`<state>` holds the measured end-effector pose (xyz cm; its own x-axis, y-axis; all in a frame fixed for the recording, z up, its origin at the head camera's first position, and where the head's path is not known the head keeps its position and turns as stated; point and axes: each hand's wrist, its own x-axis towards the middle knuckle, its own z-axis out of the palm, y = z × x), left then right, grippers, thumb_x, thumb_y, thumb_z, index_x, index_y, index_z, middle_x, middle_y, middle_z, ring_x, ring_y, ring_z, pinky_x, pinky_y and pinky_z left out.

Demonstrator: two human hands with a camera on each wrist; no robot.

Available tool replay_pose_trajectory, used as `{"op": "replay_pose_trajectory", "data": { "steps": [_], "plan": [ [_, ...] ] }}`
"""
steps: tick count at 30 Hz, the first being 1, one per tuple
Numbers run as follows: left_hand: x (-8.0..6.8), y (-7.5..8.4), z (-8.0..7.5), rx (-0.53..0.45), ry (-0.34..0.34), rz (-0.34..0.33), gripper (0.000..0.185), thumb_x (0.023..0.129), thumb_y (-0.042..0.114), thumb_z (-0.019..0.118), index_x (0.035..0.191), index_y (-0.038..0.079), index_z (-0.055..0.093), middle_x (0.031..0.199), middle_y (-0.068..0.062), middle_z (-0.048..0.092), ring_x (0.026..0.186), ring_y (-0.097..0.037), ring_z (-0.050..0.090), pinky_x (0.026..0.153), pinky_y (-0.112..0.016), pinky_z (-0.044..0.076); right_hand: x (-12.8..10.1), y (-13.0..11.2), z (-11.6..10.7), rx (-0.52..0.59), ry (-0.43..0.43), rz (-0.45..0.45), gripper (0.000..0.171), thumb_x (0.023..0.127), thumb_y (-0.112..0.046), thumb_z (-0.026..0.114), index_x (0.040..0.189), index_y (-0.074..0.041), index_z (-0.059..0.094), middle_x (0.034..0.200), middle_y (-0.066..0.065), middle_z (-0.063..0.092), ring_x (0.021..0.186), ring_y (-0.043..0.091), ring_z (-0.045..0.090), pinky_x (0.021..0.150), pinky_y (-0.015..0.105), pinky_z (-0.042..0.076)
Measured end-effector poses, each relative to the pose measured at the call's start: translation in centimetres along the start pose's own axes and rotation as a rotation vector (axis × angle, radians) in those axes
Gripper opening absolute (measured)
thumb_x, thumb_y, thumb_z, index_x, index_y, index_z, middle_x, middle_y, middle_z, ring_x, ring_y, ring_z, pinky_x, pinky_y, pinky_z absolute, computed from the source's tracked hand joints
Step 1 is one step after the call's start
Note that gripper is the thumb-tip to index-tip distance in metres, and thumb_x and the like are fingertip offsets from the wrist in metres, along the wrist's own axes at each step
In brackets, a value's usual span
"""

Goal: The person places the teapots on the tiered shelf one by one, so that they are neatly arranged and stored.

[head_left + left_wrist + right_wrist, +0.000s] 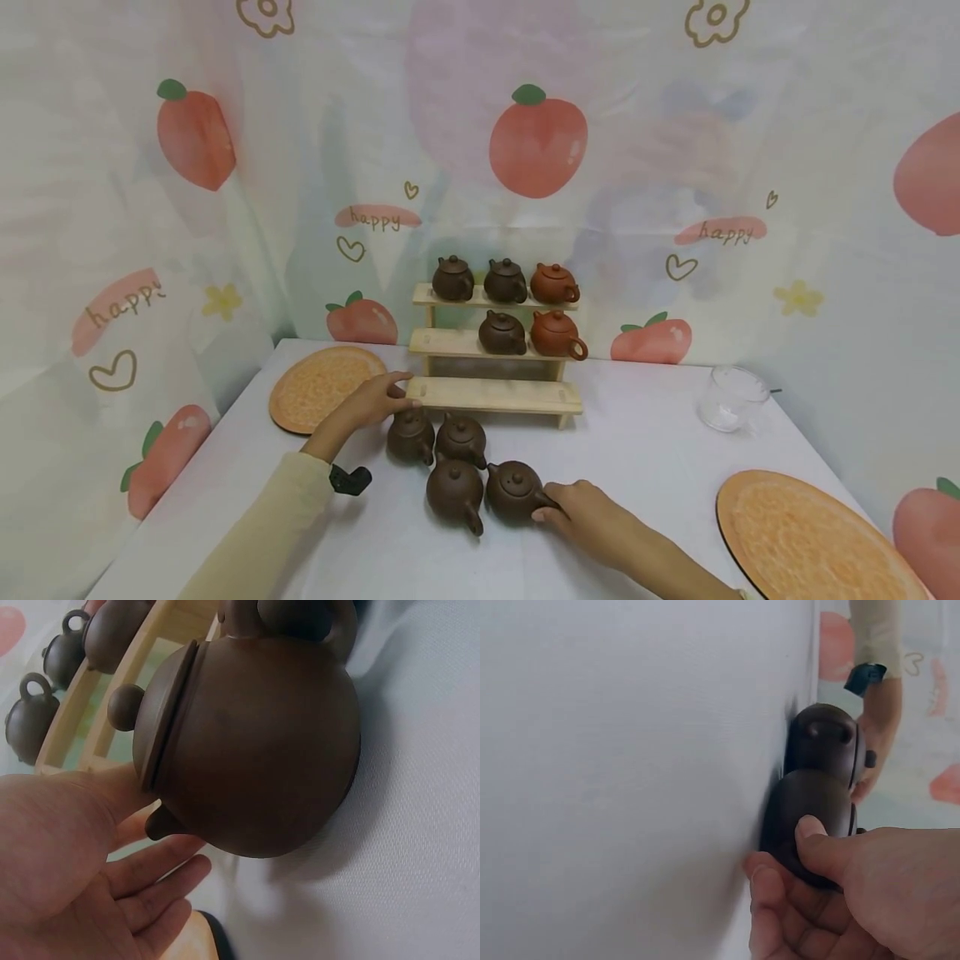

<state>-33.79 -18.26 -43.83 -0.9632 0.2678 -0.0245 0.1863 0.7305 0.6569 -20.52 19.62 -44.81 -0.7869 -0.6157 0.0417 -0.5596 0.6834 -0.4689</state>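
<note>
Several dark brown teapots stand grouped on the white tabletop in the head view. My right hand (581, 517) grips the handle of the rightmost teapot (514, 492); in the right wrist view its thumb (810, 829) presses along the handle, with fingers curled below. My left hand (375, 400) is beside the spout of the back-left teapot (410, 437). Up close, that teapot's spout (165, 823) lies among the left hand's loosely extended fingers (161, 889). Between these two stand another teapot (461, 439) at the back and one (454, 492) in front.
Behind the group is a three-step wooden stand (495, 393), with dark teapots (501, 333) and reddish-brown teapots (555, 335) on its upper two steps. Round orange-patterned mats lie at left (322, 387) and right (813, 542). A glass cup (731, 400) stands at back right.
</note>
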Motion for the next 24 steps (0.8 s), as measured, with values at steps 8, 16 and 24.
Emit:
{"op": "replay_pose_trajectory", "data": {
  "steps": [8,16,24],
  "plan": [
    [0.0,-0.4,0.0,-0.001,-0.001,0.01,0.066,0.1,0.031,0.075,0.153,-0.001,0.051,0.125,-0.028,0.071,0.12,-0.043,0.068,0.1,-0.055,0.053,-0.4,1.0,-0.3,-0.006,0.061,0.001,0.026,0.105,-0.029,0.065,0.084,-0.016,0.058,0.067,-0.015,0.039,0.06,-0.001,0.038,0.057,0.022,0.039],
    [0.0,-0.3,0.0,0.002,-0.005,-0.002,0.065,0.101,0.031,0.074,0.153,-0.001,0.05,0.127,-0.028,0.071,0.121,-0.042,0.068,0.101,-0.055,0.054,-0.1,1.6,-0.3,0.027,0.077,0.02,0.025,0.106,-0.026,0.064,0.086,-0.013,0.059,0.067,-0.013,0.043,0.059,-0.001,0.04,0.055,0.021,0.039],
    [0.0,0.0,-0.1,-0.006,0.0,0.026,0.065,0.101,0.031,0.074,0.152,-0.001,0.051,0.125,-0.028,0.072,0.119,-0.042,0.069,0.098,-0.054,0.055,0.7,1.6,-0.4,0.022,0.117,0.033,0.025,0.105,-0.023,0.066,0.085,-0.012,0.059,0.066,-0.012,0.043,0.06,0.001,0.041,0.054,0.022,0.039]
  ]
}}
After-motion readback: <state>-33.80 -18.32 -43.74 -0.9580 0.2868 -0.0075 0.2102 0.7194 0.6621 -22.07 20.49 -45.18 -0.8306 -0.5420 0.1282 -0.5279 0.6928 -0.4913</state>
